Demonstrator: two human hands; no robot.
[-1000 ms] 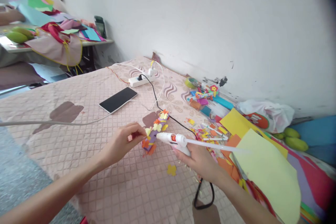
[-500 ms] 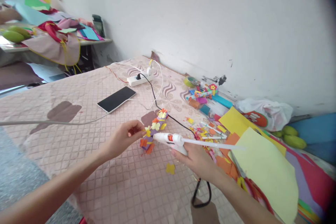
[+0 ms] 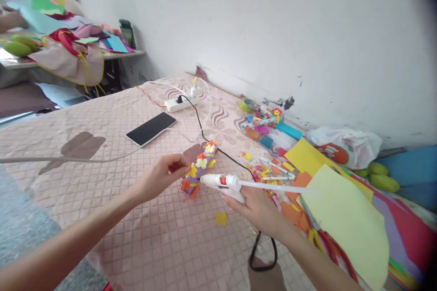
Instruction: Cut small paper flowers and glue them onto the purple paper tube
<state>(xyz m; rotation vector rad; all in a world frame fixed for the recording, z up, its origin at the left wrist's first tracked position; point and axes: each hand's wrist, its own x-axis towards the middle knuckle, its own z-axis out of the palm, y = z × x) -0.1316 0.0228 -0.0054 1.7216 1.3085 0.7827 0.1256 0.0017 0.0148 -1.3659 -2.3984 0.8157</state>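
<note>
My right hand [image 3: 254,207] is wrapped round a white hot glue gun [image 3: 218,182], its nozzle pointing left and a long clear glue stick [image 3: 273,186] jutting out behind. Just left of the nozzle lies a purple strip [image 3: 205,170] dressed with yellow and orange paper flowers. My left hand [image 3: 162,175] pinches a small yellow paper flower [image 3: 192,171] at the strip's left side. The nozzle tip is close to this flower; whether they touch I cannot tell. Nearer to me a loose yellow flower cutout [image 3: 221,218] lies on the tablecloth.
A phone [image 3: 151,128] and a white power strip [image 3: 182,103] with cables lie farther back. Paper scraps [image 3: 269,173], coloured sheets [image 3: 348,223] and red-handled scissors [image 3: 336,250] cover the right side. A black cord [image 3: 262,267] loops below my right wrist. Another cluttered table stands at the far left.
Almost everything stays in place. The yellow flower in my left fingers sits slightly lower against the strip, and the glue gun has shifted very slightly.
</note>
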